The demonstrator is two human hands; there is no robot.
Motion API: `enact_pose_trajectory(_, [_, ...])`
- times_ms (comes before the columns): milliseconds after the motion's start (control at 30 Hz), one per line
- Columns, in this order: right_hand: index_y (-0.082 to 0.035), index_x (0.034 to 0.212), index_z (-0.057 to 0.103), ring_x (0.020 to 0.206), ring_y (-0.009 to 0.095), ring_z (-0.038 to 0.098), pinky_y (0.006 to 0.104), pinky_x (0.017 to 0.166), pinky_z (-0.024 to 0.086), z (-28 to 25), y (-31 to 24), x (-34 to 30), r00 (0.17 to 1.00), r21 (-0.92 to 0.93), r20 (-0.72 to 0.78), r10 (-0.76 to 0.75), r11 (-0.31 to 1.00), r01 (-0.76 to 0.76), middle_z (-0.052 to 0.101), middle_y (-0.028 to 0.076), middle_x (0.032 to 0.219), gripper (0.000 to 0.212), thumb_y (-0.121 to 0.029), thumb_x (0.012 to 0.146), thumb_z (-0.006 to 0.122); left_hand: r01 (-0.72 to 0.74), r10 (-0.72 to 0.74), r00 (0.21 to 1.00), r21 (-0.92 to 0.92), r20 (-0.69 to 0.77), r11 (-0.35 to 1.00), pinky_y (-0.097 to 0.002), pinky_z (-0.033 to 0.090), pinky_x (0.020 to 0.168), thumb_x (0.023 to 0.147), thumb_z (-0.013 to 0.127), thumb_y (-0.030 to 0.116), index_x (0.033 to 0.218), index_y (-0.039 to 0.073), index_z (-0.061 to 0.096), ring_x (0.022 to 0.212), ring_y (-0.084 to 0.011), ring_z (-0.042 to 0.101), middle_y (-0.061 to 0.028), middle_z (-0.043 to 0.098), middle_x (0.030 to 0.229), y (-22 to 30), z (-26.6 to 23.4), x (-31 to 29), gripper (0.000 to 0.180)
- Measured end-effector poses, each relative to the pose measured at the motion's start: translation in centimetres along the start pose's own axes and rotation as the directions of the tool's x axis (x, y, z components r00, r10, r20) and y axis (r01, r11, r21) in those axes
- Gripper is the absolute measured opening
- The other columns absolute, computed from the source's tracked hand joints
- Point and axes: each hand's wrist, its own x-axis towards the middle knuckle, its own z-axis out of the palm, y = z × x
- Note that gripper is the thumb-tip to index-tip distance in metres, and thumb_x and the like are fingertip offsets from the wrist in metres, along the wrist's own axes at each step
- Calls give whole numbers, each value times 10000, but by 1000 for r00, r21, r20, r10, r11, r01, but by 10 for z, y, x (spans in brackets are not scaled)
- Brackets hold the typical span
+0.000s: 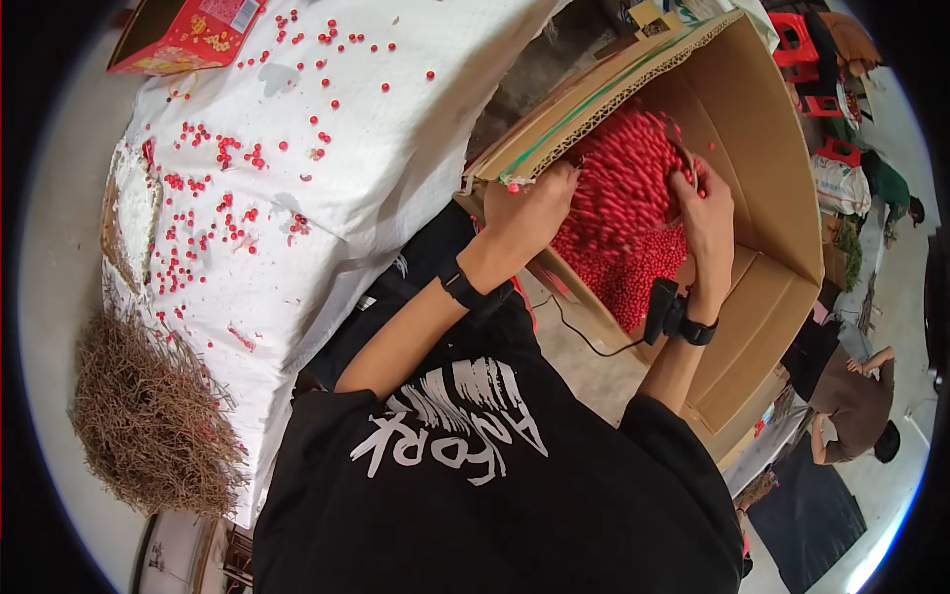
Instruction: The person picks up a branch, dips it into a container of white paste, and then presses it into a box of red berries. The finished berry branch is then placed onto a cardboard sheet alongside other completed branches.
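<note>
A blurred mass of red berries (623, 163) tumbles inside a large open cardboard box (767, 188), between my two hands. Below it lies a heap of red berries (633, 277). My right hand (708, 208) is closed on the thin brownish rim of a container, mostly hidden by the berries. At the left edge of the moving berries, my left hand (534, 213) has its fingers curled closed; what they grip is hidden. A few berries show at the right fingertips. Both wrists wear black bands, and a small black device (663, 307) with a cable is on the right one.
Loose red berries (228, 148) are scattered over a white-covered table (396, 129) to the left. A pile of bare brown twigs (158, 421) sits at its near end, and a red printed box (198, 35) at its far end. Another person (856, 401) bends over at right, near red stools (792, 40).
</note>
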Motion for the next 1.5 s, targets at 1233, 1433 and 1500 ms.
enact_pose_trajectory(1233, [-34,1226,573,991,323,622,411,862,499,7,-17,-36,952,-124,-304,22,990,-63,622,180,1171,469,-212,802,664,129,-125,986,-25,108,991,-383,502,591,890,639,164,891,90,595,732,-267,654,-67,669,821,4,-6,-4,86])
enact_pose_trajectory(1433, [-51,1205,573,988,401,607,466,854,498,28,-11,-6,842,-427,-495,-216,904,-19,621,211,1093,480,-230,778,699,84,-84,996,-60,10,995,-345,503,558,821,726,168,843,101,665,651,-237,663,-62,685,744,4,-2,0,94])
enact_pose_trajectory(1500, [-55,1192,574,1009,418,601,482,864,493,27,35,34,860,-417,-454,-232,909,25,612,221,1086,472,-216,769,711,74,-75,997,-64,-24,995,-326,503,546,788,768,167,817,107,694,609,-223,667,-57,691,712,4,-3,-1,100])
